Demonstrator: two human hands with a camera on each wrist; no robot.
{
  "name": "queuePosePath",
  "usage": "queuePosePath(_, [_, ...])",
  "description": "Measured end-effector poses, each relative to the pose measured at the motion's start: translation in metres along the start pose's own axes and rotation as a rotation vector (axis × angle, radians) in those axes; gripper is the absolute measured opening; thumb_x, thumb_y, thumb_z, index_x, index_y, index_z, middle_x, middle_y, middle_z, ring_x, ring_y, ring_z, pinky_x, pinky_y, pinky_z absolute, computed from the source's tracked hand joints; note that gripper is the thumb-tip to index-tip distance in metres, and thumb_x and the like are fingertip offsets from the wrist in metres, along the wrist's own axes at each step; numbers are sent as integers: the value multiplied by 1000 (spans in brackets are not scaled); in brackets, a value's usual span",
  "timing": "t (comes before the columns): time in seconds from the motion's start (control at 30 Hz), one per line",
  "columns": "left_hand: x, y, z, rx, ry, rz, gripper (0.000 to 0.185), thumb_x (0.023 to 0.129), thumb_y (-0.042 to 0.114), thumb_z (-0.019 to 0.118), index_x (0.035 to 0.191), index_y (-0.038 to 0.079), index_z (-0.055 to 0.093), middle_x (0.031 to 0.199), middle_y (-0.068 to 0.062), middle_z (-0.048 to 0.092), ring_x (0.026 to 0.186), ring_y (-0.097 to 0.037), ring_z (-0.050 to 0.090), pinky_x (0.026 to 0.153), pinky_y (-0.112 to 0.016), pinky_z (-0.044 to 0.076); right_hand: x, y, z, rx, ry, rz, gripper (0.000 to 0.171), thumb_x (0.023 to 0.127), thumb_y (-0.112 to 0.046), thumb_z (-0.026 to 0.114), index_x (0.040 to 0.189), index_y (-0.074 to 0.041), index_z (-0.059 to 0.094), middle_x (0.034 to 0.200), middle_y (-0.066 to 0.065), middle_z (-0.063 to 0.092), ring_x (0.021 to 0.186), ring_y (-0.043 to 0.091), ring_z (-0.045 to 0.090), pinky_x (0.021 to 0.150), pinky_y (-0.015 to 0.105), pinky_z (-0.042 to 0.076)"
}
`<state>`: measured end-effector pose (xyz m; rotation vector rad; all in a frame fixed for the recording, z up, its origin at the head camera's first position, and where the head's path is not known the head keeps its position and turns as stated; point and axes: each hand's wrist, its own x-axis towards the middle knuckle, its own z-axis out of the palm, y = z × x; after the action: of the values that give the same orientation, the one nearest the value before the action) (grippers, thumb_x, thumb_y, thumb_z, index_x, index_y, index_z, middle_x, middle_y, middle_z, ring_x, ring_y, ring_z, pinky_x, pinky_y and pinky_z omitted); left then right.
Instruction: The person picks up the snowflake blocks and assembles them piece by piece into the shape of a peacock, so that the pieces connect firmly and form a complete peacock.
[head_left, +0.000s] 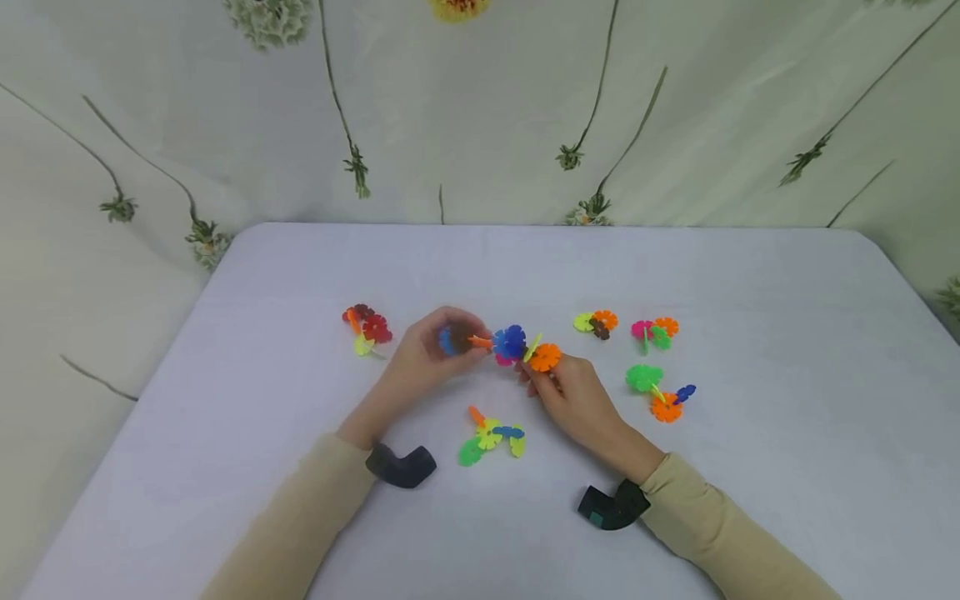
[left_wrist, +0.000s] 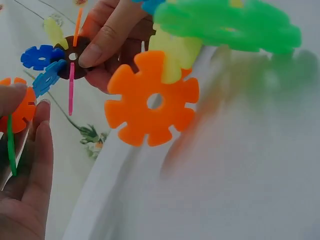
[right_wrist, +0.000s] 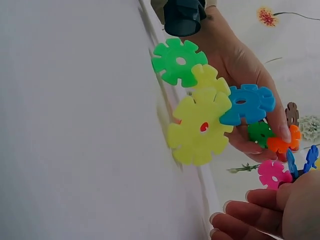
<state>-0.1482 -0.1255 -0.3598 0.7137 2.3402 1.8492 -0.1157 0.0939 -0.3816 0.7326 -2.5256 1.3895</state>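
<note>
Left hand and right hand each pinch one end of a chain of snowflake discs, held just above the white table at its centre. Five smaller disc clusters lie around it, the nearest between the wrists.

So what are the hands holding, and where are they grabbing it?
Both hold one chain of snap-together plastic flowers above the table. The left hand grips its blue and brown end; the right hand pinches the orange flower at the other end.
</note>
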Motion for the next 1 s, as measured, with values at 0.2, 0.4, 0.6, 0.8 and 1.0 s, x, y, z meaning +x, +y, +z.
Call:
queuePosePath(0.2, [0,0,5,106,65,7,22,85,9,70,105,7,62,99,-1,62,93,-17,53,74,-27,48,0,-1,3,-11,4,-11,13,93,-3,55,88,1,67,74,2,65,63,9,58,60,24,51])
queuePosePath(0.4, [0,-1,13,189,58,-20,24,90,12,65,111,7,54,98,-3,58,87,-16,56,75,-28,51,1,-1,3,4,26,10,14,94,-3,54,87,1,66,74,3,64,62,10,58,59,23,51])
queuePosePath(0.6, [-2,0,17,238,65,4,24,91,6,61,114,6,54,98,-4,59,76,-15,59,69,-27,52,1,-2,3,7,18,21,14,94,-4,54,86,0,65,72,2,63,61,10,57,59,24,51])
queuePosePath(0.8, [-2,2,14,292,44,24,25,90,7,62,115,9,57,94,1,59,76,-11,56,62,-26,50,1,-1,3,35,16,50,16,94,-4,53,86,0,66,71,2,63,61,10,57,57,25,51])
queuePosePath(1.0, [-2,3,12,303,33,32,24,89,7,64,113,8,59,95,0,60,74,-11,58,61,-26,49,0,-2,3,53,18,82,17,95,-5,53,87,1,67,74,2,65,62,10,58,58,25,52])
